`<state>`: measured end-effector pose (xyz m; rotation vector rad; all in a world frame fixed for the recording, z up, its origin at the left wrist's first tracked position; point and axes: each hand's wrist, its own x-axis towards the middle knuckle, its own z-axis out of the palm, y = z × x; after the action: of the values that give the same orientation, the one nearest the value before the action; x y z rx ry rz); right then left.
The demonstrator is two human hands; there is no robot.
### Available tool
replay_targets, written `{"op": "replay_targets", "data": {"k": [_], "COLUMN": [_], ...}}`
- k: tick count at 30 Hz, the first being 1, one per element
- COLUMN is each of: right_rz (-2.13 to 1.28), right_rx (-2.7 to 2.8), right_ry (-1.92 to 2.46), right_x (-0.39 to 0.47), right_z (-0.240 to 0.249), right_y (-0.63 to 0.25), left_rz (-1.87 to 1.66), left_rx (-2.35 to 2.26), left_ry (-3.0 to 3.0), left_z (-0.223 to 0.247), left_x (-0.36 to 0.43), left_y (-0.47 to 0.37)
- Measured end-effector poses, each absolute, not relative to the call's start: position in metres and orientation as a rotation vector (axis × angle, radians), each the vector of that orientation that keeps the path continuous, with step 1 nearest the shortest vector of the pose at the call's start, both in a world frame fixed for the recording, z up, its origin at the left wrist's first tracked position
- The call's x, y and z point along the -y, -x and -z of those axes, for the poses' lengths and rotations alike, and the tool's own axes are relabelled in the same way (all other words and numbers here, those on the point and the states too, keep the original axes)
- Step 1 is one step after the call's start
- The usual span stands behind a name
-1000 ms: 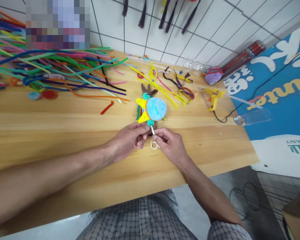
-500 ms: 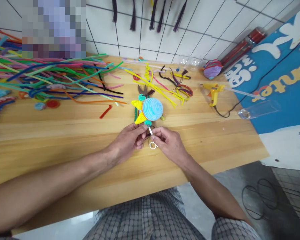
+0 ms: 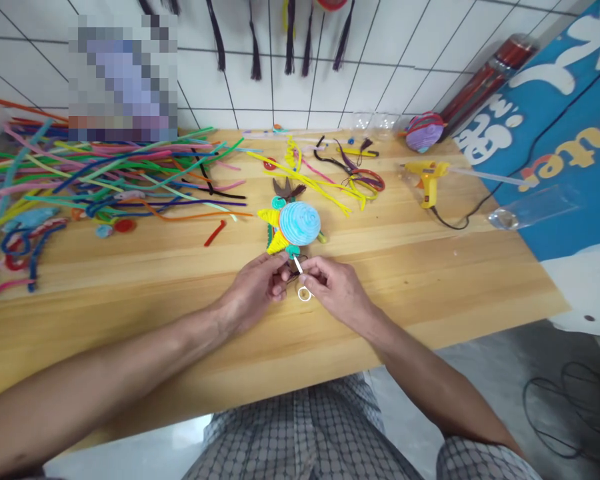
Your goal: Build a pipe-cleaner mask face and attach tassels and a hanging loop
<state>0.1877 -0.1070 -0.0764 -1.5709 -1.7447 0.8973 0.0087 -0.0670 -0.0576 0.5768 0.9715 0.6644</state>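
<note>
A blue wrapped toy is placed on the bench directly before the person, just beyond both hands, probably so that its near side can be reached easily. By the left hand, the lower teal coil of the toy is held at its edge; this grip is closed, with thumb and fingers drawn together, apparently to keep the coil steady. By the right hand, white-handled scissors are held in a narrow pinch, low near the blade, perhaps so that the tip can be guided exactly at the coil. Whether the dark thread beside them is also pinched cannot be told. On the toy, two teal coils and two yellow cones are counted. One pair of pliers is partly hidden behind it. One yellow glue gun and one bent red pipe cleaner are seen apart.
</note>
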Motion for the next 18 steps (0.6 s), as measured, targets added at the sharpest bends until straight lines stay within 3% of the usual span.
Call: {"op": "replay_targets", "data": {"k": [18], "right_rz": [-0.925], "right_rx": [1.758], "right_ry": [1.519], "right_x": [0.104], "right_z": [0.078], "right_y": [-0.188], "left_rz": [-0.782], "left_rx": [-1.063], "left_ry": [-0.554], "left_z": [0.053], "left_x": [0.077], "left_y": [-0.026]}}
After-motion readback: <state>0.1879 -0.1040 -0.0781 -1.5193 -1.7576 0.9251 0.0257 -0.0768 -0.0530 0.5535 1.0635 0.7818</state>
